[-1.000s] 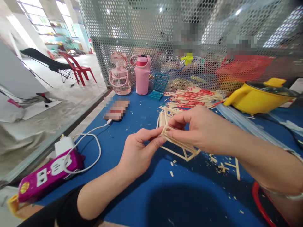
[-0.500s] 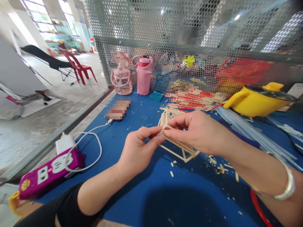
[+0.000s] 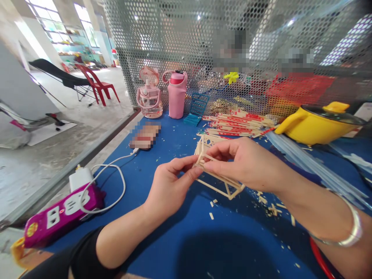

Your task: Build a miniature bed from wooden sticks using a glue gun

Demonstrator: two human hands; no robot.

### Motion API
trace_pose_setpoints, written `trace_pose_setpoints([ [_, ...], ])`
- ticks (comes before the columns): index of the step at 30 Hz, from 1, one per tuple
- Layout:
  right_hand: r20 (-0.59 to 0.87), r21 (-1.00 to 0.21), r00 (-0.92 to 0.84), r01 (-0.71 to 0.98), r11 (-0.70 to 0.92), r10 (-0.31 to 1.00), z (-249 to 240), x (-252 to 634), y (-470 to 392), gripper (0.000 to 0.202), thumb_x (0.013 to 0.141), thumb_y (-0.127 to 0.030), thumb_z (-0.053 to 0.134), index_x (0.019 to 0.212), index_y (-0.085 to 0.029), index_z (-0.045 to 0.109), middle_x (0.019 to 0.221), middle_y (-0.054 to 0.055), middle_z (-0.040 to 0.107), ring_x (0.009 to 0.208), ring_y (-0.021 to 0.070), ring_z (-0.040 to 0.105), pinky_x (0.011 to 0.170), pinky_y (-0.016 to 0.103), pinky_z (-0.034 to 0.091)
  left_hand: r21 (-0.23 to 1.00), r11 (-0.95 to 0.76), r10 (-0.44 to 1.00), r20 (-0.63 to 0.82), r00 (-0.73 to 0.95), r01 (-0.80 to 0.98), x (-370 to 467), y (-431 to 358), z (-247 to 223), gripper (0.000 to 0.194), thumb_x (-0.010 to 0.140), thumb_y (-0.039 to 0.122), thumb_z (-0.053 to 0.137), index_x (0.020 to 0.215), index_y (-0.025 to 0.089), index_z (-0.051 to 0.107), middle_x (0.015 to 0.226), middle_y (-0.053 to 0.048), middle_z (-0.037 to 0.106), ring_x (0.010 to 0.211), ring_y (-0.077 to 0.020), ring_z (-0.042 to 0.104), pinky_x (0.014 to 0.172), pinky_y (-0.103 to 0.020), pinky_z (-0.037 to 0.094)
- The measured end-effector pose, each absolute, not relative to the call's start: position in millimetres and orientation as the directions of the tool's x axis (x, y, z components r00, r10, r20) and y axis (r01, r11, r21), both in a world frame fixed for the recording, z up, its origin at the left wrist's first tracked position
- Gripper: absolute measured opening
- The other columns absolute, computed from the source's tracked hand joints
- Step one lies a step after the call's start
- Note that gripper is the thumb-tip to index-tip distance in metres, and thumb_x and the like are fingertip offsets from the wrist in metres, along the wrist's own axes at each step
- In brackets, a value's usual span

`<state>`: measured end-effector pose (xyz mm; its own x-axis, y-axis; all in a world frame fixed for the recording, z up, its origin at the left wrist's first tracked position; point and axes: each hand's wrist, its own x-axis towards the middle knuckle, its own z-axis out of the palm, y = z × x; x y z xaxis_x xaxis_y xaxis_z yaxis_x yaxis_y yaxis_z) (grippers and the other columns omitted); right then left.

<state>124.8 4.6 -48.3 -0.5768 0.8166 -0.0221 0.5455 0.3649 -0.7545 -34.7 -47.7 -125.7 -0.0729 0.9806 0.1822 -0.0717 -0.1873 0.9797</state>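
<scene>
A small open frame of thin pale wooden sticks (image 3: 231,196) sits on the blue tabletop, partly hidden behind my fingers. My left hand (image 3: 170,186) pinches its near upper corner between thumb and index finger. From the other side my right hand (image 3: 247,164) is closed at the same corner, thumb and fingertips almost touching those of the left. Whether a separate small piece lies between the right fingertips cannot be made out. Just beyond the frame lies a loose pile of wooden chopsticks (image 3: 238,124) with red printed ends.
Stick offcuts (image 3: 273,210) lie right of the frame. A yellow pot (image 3: 318,126) and clear glue sticks (image 3: 314,170) are at the right. Pink bottles (image 3: 176,97), a teal stand (image 3: 196,110) and a phone (image 3: 147,135) stand or lie behind. A purple power strip (image 3: 64,213) is at left.
The hands stay at the same corner of the stick frame. The right thumb and fingers have shifted very slightly, and the view has moved a little.
</scene>
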Motion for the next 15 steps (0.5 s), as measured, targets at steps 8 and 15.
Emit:
trace_pose_setpoints([
  [8, -0.037, -0.684, -0.604, 0.597, 0.420, 0.796, -42.1, 123.2, 4.7, 0.023, 0.081, -0.039, 0.055, 0.072, -0.020, 0.067, 0.060, -0.003, 0.057, 0.052, 0.0086, 0.046, 0.045, 0.021, 0.035, 0.984, -0.175, 0.983, 0.171, -0.072, -0.043, -36.5, -49.9, -123.9, 0.026, 0.077, 0.032, 0.070, 0.101, 0.025, 0.073, 0.096, -0.001, 0.074, 0.088, -0.0182, 0.065, 0.081, -0.027, 0.049],
  [15, -0.006, -0.723, -0.598, 0.556, 0.410, 0.802, -42.7, 128.9, 6.0, 0.024, 0.075, -0.039, 0.065, 0.092, -0.022, 0.063, 0.070, -0.001, 0.062, 0.060, 0.0121, 0.055, 0.051, 0.023, 0.043, 0.976, -0.170, 0.985, 0.163, -0.059, -0.137, -36.1, -48.6, -121.9, 0.024, 0.077, 0.030, 0.069, 0.101, 0.025, 0.073, 0.096, 0.000, 0.074, 0.087, -0.0149, 0.065, 0.082, -0.024, 0.049],
])
